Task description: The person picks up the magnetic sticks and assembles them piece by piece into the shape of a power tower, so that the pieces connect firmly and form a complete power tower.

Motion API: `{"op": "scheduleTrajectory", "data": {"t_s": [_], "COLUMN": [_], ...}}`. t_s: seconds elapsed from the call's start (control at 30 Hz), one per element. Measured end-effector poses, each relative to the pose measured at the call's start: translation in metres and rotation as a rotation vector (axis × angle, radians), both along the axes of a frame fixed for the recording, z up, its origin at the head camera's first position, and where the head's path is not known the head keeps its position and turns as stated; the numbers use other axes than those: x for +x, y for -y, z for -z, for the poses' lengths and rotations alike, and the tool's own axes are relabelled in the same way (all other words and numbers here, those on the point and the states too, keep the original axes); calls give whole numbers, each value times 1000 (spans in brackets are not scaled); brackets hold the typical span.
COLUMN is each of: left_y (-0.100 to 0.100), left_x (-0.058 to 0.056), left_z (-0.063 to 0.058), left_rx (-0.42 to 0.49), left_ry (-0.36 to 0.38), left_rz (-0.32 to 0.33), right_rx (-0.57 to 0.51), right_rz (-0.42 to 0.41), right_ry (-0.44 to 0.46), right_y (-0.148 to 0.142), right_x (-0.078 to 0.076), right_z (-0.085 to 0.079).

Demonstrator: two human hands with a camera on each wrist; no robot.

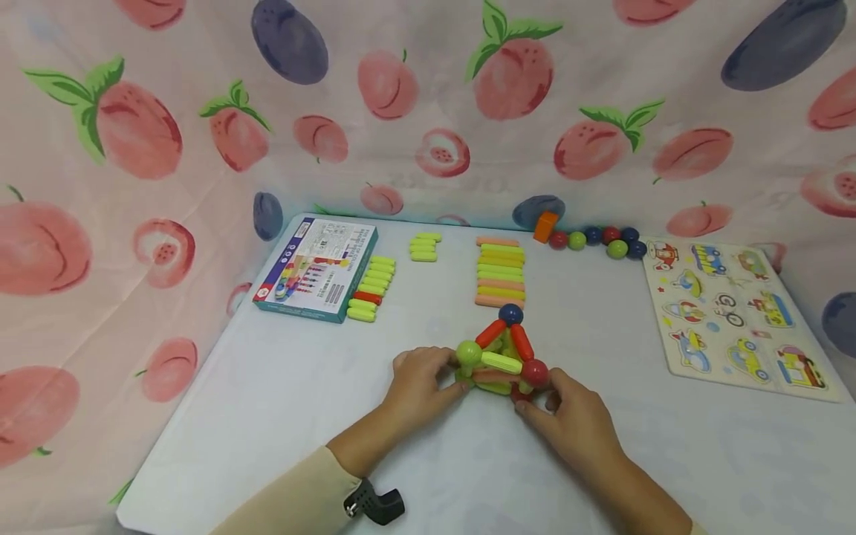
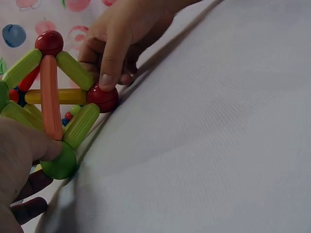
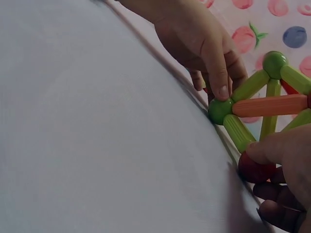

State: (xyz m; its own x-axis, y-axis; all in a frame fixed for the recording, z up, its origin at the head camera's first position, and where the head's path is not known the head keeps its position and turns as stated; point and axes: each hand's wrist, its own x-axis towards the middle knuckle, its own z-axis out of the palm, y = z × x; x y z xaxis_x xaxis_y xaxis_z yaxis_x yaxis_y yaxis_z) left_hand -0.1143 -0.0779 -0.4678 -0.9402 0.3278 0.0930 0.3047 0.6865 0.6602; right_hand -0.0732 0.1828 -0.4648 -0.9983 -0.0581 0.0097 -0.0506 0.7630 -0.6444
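Observation:
A frame of magnetic rods and balls (image 1: 501, 362) stands on the white table between both hands. Its top carries a blue ball (image 1: 511, 314), a green ball (image 1: 469, 353) and a red ball (image 1: 534, 372), joined by two red rods and one light-green rod. My left hand (image 1: 420, 384) grips the frame's lower green ball (image 2: 60, 161), thumb on the near side. At the other lower corner, my right hand (image 1: 580, 422) holds the lower red ball (image 3: 256, 166) between thumb and fingers. An orange rod (image 3: 270, 105) crosses the side facing me. The frame's far base is partly hidden.
Behind the frame lies a column of coloured rods (image 1: 500, 273). Light-green rods (image 1: 423, 247) lie farther back, and more rods (image 1: 377, 279) line the printed box (image 1: 317, 267). Loose balls (image 1: 593, 235) and an orange block (image 1: 545, 227) sit along the back, near a picture puzzle board (image 1: 742, 316).

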Motion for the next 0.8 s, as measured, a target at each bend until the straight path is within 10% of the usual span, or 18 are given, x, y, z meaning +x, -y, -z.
{"op": "scheduleTrajectory", "data": {"t_s": [0.8], "left_y": [-6], "left_x": [4], "left_z": [-8], "left_rx": [-12], "left_ry": [-1], "left_rz": [-71], "right_rx": [-9], "right_rz": [-2], "right_ry": [-23], "right_y": [-1], "right_x": [-7], "right_z": [2]}}
